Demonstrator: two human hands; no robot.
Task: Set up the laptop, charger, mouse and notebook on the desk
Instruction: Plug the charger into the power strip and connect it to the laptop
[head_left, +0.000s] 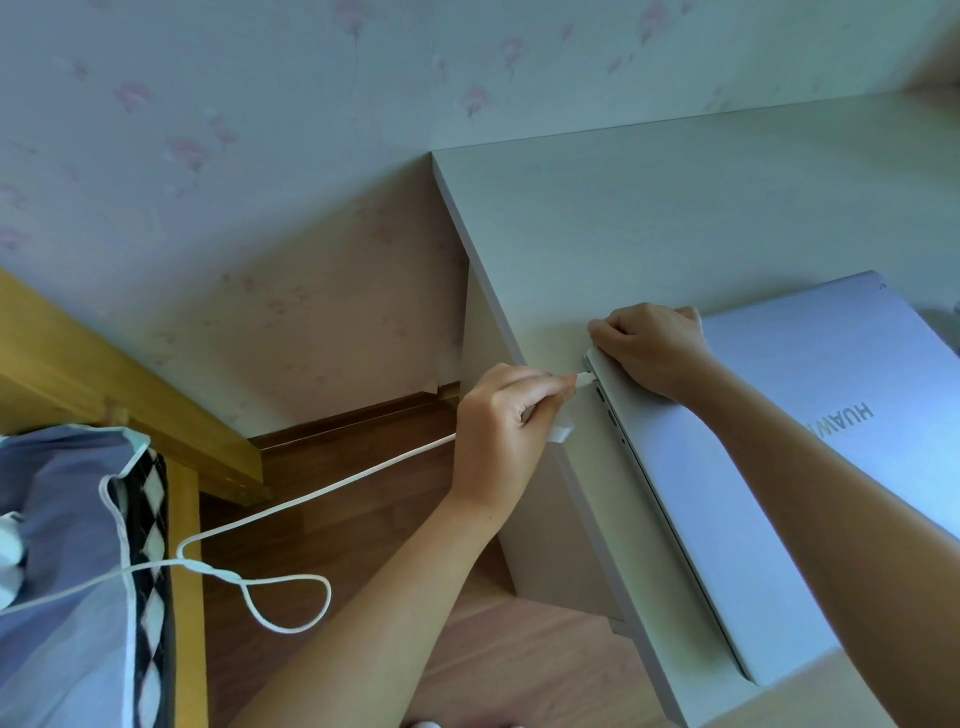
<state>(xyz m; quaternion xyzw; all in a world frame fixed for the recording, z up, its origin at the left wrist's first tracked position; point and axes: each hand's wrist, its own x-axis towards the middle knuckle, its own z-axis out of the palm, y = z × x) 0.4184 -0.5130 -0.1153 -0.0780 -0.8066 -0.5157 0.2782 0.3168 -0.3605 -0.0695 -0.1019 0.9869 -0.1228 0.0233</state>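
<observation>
A closed silver laptop (810, 415) lies on the pale desk (649, 218), its left side close to the desk's left edge. My right hand (649, 345) presses on the laptop's near-left corner, fingers curled over the lid. My left hand (506, 421) pinches the plug of the white charger cable (332, 486) and holds its tip at the port on the laptop's left side. From my left hand the cable runs down and left across the floor, forms a loop, and passes onto the bed. No mouse or notebook is in view.
A wooden bed frame (104, 364) with blue-grey bedding (62, 545) stands at the left. Brown wood floor (363, 545) lies between bed and desk. A floral wallpapered wall (234, 156) runs behind both. The desk's side panel drops beneath its left edge.
</observation>
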